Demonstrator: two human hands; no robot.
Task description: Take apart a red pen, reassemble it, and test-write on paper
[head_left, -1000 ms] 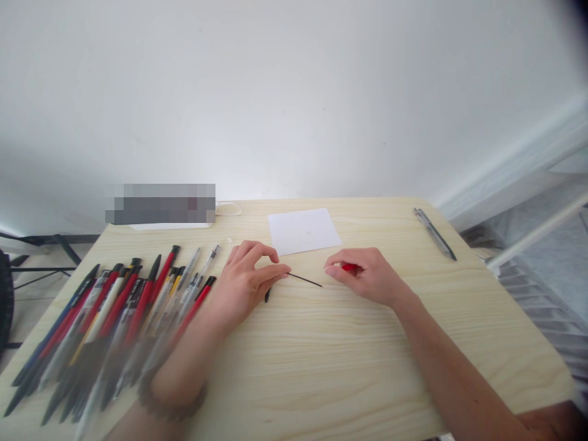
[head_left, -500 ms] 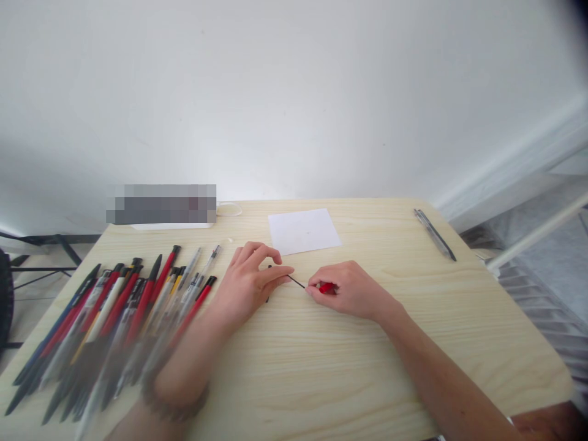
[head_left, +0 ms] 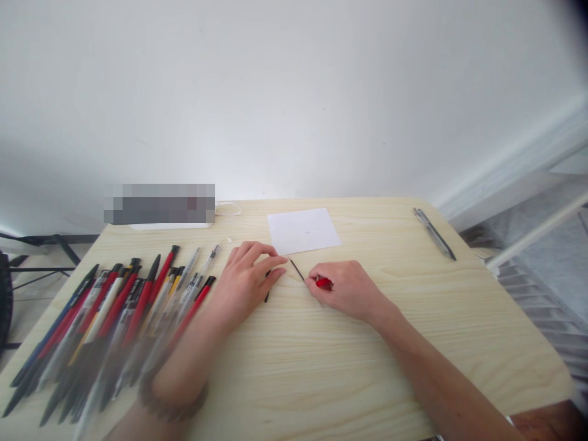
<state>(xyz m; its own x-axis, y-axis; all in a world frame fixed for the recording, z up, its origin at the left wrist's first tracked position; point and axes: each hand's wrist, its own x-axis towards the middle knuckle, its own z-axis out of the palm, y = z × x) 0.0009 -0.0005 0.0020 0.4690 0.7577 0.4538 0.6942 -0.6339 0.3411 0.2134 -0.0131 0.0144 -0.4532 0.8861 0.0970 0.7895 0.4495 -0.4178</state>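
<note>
My right hand [head_left: 342,285] is closed around a red pen barrel [head_left: 324,282], most of it hidden by the fingers. A thin dark pen refill [head_left: 297,270] sticks out from its fingertips, pointing up and left. My left hand [head_left: 252,272] is just left of the refill's tip, with thumb and forefinger brought close together in a loose pinch. Whatever is between those fingertips is too small to make out. A short black pen part [head_left: 267,296] shows below the left thumb, partly covered; I cannot tell whether the hand holds it or it lies on the table.
Many pens [head_left: 138,306] lie side by side on the left of the wooden table [head_left: 349,380]. White paper [head_left: 304,230] lies beyond my hands. Another clear and black pen [head_left: 434,234] is at the right. A blurred-out object [head_left: 160,205] stands at the back left, near the wall.
My left fingertips have come off the refill and shifted slightly left, baring its tip. The refill in my right hand now tilts more steeply upward.
</note>
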